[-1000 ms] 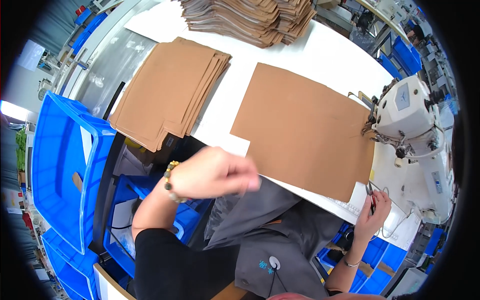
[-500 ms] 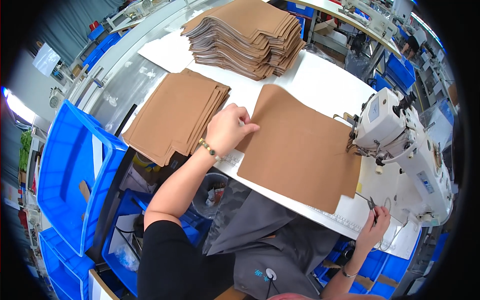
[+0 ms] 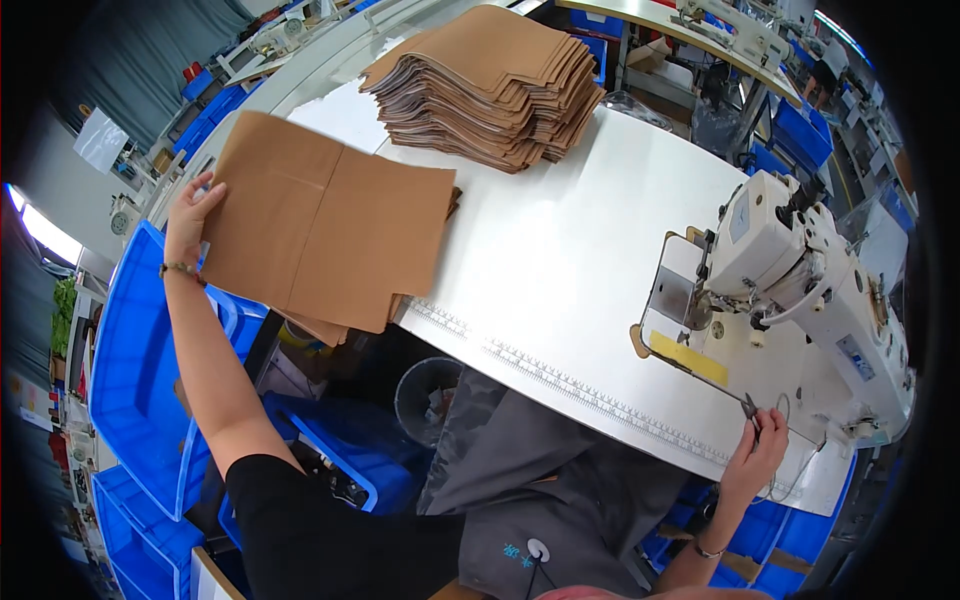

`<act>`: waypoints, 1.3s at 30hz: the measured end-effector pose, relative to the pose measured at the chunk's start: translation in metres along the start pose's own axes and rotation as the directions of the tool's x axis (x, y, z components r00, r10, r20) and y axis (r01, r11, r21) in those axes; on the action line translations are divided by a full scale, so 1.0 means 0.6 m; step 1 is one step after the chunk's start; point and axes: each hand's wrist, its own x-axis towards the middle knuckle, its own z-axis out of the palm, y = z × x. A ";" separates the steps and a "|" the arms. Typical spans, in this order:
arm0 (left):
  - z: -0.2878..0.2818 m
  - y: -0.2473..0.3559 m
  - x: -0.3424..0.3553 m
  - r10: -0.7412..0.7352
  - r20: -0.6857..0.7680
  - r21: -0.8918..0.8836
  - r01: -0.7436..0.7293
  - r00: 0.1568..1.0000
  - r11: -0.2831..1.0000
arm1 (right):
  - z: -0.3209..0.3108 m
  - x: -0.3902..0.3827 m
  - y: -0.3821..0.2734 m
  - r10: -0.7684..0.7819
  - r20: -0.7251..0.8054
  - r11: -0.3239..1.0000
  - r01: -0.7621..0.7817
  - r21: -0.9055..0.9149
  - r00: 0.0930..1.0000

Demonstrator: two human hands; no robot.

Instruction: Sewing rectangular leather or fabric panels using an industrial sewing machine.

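At ten o'clock, left hand (image 3: 188, 218) pinches brown panel (image 3: 370, 225), now shifted over stack (image 3: 324, 329), freeing sewing machine (image 3: 765, 235); right hand (image 3: 756, 455) clasps snips (image 3: 750, 406).

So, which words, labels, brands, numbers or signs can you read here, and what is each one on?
Grey apron: turquoise lettering, which I won't copy out.
White sewing machine: arm label and head plate, both too small to read.
White tabletop: ruler markings along the near edge, numbers too small to read.
Brown panel at the left hand: none visible.
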 end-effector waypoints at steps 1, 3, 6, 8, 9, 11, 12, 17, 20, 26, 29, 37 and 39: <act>-0.019 -0.039 0.017 -0.052 -0.009 0.044 0.052 0.999 0.998 | 0.001 0.000 0.001 0.001 -0.005 1.000 -0.001 0.000 1.000; -0.026 -0.101 0.042 -0.102 -0.012 0.081 0.103 0.995 0.991 | 0.000 0.000 0.011 -0.038 0.014 0.998 0.038 -0.056 0.999; -0.020 -0.171 0.060 -0.091 -0.149 0.368 0.141 0.985 0.919 | -0.002 0.003 0.034 -0.063 0.010 0.993 0.063 -0.095 0.998; -0.027 -0.193 0.065 -0.007 -0.259 0.690 0.190 0.966 0.698 | 0.002 0.008 0.046 -0.063 0.014 0.994 0.064 -0.093 0.998; 0.004 -0.197 0.067 -0.013 -0.245 0.683 0.182 0.969 0.708 | -0.003 0.007 0.049 -0.059 0.023 0.991 0.061 -0.122 0.998; 0.096 -0.170 0.045 0.006 -0.418 0.758 0.346 0.908 0.553 | -0.010 0.014 0.048 -0.041 0.030 0.985 0.046 -0.165 0.999; 0.131 -0.144 0.038 0.044 -0.461 0.829 0.413 0.886 0.377 | -0.010 0.017 0.048 -0.029 0.039 0.984 0.035 -0.175 0.999; 0.274 -0.049 0.057 0.492 -0.064 0.943 -0.110 0.868 0.315 | 0.005 0.025 0.048 0.006 0.024 0.989 -0.002 -0.148 1.000; 0.402 0.035 0.053 0.786 0.167 0.820 -0.526 0.595 0.224 | 0.003 0.028 0.041 0.024 0.033 0.992 -0.020 -0.121 0.999; 0.592 0.156 0.049 0.858 0.305 0.744 -0.666 0.412 0.055 | 0.003 0.030 0.034 0.033 0.007 0.996 -0.033 -0.078 0.999; 0.646 0.189 0.047 0.473 0.445 0.813 -0.565 0.760 0.143 | 0.000 0.028 0.036 0.039 -0.006 0.996 -0.040 -0.080 0.999; 0.676 0.213 0.048 0.502 0.462 0.845 -0.535 0.731 0.001 | -0.002 0.036 0.018 0.048 -0.024 0.998 -0.049 -0.029 0.999; 0.677 0.206 0.053 0.514 0.470 0.839 -0.543 0.718 -0.008 | -0.001 0.036 0.020 0.038 -0.028 0.999 -0.039 -0.033 0.999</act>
